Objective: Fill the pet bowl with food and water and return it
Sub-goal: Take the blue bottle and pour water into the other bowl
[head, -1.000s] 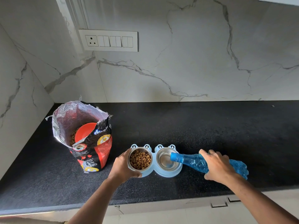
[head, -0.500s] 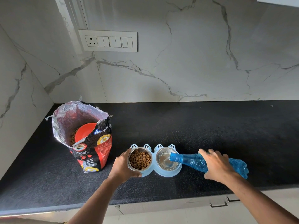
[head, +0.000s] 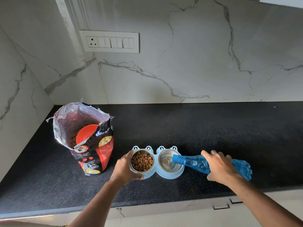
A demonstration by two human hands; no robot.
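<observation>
Near the counter's front edge, you pour water into the pet bowl.
Your right hand wraps the tipped bottle; your left hand grips the bowl. Pour slowly so nothing spills.

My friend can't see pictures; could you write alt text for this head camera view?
A right hand tips a blue bottle into the right cup of a blue double pet bowl; the left hand holds its kibble-filled side. An open food bag stands to the left on the black counter.
</observation>
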